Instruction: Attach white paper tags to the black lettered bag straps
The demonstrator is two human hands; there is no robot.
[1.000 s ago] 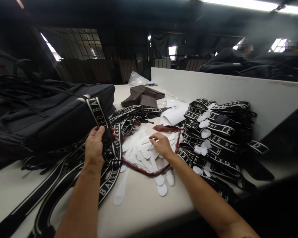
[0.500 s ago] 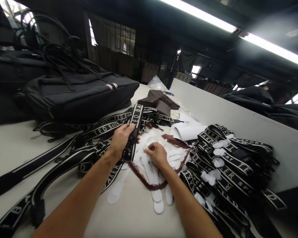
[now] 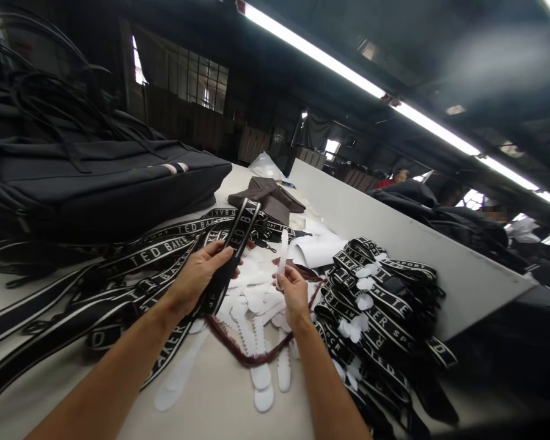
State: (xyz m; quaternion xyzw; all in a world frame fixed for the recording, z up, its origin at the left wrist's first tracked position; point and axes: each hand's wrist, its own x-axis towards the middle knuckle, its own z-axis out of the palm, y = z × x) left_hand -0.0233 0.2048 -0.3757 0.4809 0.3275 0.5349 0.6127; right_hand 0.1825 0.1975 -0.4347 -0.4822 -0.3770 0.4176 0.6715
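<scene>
My left hand (image 3: 204,272) is closed around a folded black strap (image 3: 244,229) with white lettering and pale edge stripes. Pinched upright between the fingers of my right hand (image 3: 294,290) is a white strip (image 3: 283,247) with a notched edge. Below both hands lies a pile of similar white strips (image 3: 256,299), each with a rounded end, inside a dark red-edged piece (image 3: 238,354). More lettered straps (image 3: 165,250) spread under and left of my left hand. A stack of bundled straps (image 3: 380,311) with white tabs lies to the right.
Black bags (image 3: 101,183) fill the left side. Behind the pile are dark brown pieces (image 3: 268,198), a clear plastic bag (image 3: 264,166) and a curled white sheet (image 3: 314,249). A pale partition (image 3: 348,195) runs along the right; people are beyond it.
My right hand has come up out of the white pile with one strip in its fingers. The strap in my left hand leans further right. The camera view has shifted right.
</scene>
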